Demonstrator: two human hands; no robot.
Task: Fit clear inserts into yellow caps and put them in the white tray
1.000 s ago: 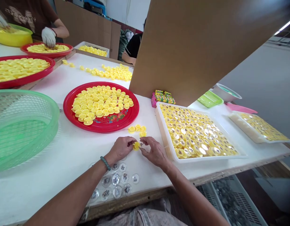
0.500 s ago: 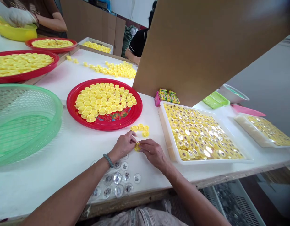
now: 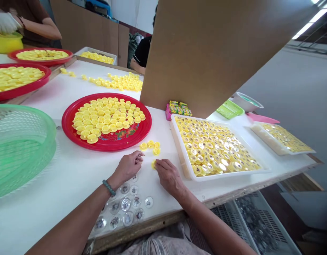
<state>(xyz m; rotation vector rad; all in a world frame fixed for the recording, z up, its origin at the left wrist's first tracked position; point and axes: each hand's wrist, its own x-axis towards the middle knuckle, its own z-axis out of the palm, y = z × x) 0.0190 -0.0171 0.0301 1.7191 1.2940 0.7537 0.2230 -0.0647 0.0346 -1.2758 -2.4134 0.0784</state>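
Observation:
My right hand (image 3: pixel 169 176) pinches a small round yellow plastic piece (image 3: pixel 153 164) just above the white table. To its left, my left hand (image 3: pixel 128 165) is closed with its fingertips together; whatever they may hold is hidden. Several loose yellow cup-like pieces (image 3: pixel 150 144) lie beyond my hands. Below my left hand are several clear round discs (image 3: pixel 125 204) with small dark pictures, partly covered by my wrist. A red tray (image 3: pixel 118 143) of yellow pieces is just beyond. On the right stands a white tray (image 3: pixel 188 164) filled with yellow pieces topped by shiny picture discs.
A green mesh basket (image 3: pixel 50 141) stands at the left. A large brown board (image 3: pixel 206 53) leans over the far side, with small packets (image 3: pixel 179 109) at its foot. A second filled tray (image 3: pixel 269 143) is farther right. Two other people sit beyond the table.
My hands have drawn apart; the yellow piece stays in my right fingers, while my left hand has moved off to the left. The view has swung slightly right.

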